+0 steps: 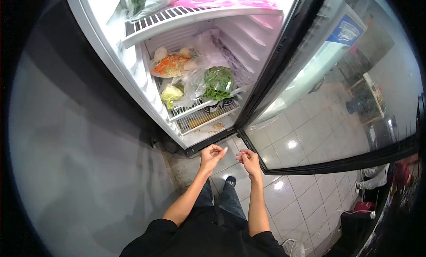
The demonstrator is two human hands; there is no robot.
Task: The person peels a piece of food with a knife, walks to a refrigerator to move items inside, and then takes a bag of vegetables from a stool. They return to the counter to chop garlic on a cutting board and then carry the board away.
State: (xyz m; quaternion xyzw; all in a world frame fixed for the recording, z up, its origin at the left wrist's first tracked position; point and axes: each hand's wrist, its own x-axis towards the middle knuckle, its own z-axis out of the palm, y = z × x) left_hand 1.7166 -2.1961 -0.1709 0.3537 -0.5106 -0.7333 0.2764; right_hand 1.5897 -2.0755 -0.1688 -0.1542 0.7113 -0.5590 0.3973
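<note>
My left hand (213, 156) is in front of the fridge base, its thumb and fingers pinched together. Just to its right, my right hand (249, 161) has its fingers curled inward, pointing at the left one. A small gap separates the two hands; whatever they hold, if anything, is too small to make out. Beyond them stands an open fridge (202, 147). Its lower shelf (191, 111) bears a plate of shredded orange and pale food (171, 65), a pale green vegetable (171, 95) and bagged leafy greens (218, 81).
The fridge's glass door (310, 124) is swung open on the right. An upper shelf (155, 24) carries clear and pink bags. A grey panel (88, 159) rises at the left. Tiled floor (295, 197) lies below, with a red item (364, 207) and cable at the right.
</note>
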